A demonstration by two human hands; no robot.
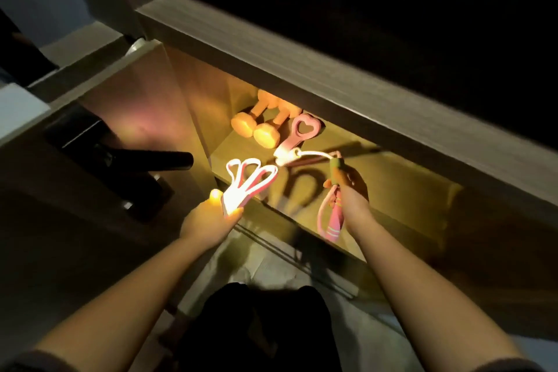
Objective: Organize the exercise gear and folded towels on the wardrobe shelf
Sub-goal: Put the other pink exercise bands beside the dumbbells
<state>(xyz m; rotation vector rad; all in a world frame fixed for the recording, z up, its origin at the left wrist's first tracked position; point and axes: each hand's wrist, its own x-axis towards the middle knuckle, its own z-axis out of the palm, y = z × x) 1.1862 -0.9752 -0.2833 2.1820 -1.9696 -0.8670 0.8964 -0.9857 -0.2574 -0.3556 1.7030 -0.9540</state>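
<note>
Dumbbells (265, 134) partly behind shelf board (302, 81)

Two dumbbells (266, 136), one heart-shaped handle (305, 129)

Dumbbells (256, 128) at the shelf's (392, 181) back left, heart-handled tool (302, 133) just right, looped bands (252, 180) before them.

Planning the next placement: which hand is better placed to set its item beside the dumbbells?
Left, probably. The left hand grips the looped bands close in front of the dumbbells; the right hand holds a corded handle farther right, with the heart-shaped handle between.
</note>
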